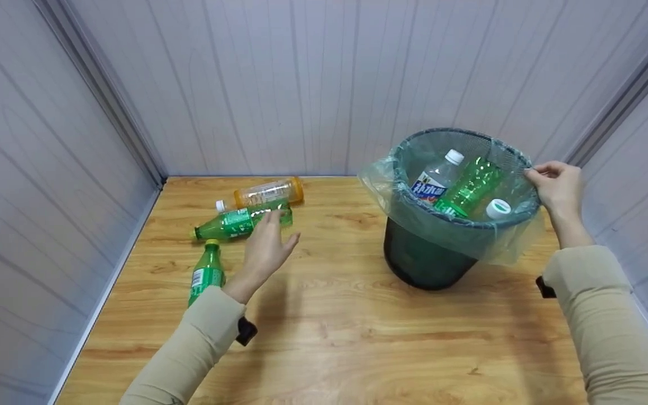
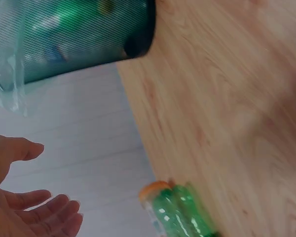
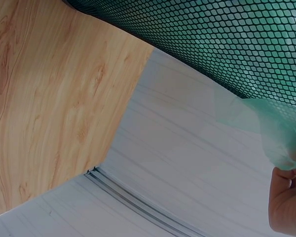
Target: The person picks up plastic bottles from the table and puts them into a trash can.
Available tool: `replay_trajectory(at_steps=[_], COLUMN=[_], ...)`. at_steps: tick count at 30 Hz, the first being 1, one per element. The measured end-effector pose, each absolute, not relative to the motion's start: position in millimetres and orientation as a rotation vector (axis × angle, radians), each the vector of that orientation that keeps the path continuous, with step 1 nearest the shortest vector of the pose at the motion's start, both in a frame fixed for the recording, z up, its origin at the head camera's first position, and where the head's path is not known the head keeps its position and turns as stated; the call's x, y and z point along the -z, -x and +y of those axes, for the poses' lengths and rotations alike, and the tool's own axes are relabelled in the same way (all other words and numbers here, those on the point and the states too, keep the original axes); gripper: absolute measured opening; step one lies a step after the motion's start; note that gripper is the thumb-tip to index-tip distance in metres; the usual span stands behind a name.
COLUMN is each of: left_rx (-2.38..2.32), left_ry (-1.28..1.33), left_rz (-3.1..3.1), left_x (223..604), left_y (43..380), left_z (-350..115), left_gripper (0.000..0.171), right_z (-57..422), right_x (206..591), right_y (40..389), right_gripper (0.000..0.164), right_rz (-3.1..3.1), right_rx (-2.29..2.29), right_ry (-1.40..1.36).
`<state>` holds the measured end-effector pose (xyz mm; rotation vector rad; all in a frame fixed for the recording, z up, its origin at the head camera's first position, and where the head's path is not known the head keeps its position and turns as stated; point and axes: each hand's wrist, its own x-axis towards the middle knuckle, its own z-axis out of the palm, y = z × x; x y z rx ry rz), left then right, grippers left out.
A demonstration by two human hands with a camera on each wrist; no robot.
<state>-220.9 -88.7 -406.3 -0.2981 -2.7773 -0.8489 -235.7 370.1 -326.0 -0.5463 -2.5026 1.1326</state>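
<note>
My left hand (image 1: 266,247) is held above the table with its fingers extended and thumb apart, holding nothing. Just beyond it, a green plastic bottle (image 1: 238,221) lies on its side, partly covered by the fingers in the head view. My right hand (image 1: 562,188) pinches the right rim of a black mesh trash can (image 1: 428,264), over its thin green plastic liner (image 1: 380,180). Inside the can are a clear bottle (image 1: 435,179) with a blue label, a green bottle (image 1: 477,181) and a white-capped bottle (image 1: 498,208). Fingers in the right wrist view curl at the liner's edge.
Behind the green bottle lies an orange-tinted bottle (image 1: 270,192) with a white cap. Another green bottle (image 1: 207,273) with a yellow cap lies closer, partly behind the left sleeve. Pale panel walls (image 1: 324,84) border the wooden table (image 1: 346,337) at back and sides.
</note>
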Motion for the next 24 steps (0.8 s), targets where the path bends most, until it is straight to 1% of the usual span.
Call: replay_trajectory(at_steps=[5,11,19,24], left_rx=[0.790,0.711,0.762,0.852], left_ry=[0.215,0.082,-0.101,-0.236], left_rz=[-2.863,-2.982,-3.131,-3.229], left_x=[421,435,448,458], left_y=[217,212,207,201], left_z=[-115,-147,-181,-198], left_gripper=[0.056,0.067,0.080,0.086], right_z=[369,368,369,369], right_x=[327,327,326,326], right_y=[235,235,235,235], right_gripper=[0.025,0.023,0.017,0.018], right_rz=[-2.508,-2.479,-2.469,-2.480], right_rx=[-1.133,-1.110,-1.119,-1.134], right_ry=[0.541,0.528,0.540,0.540])
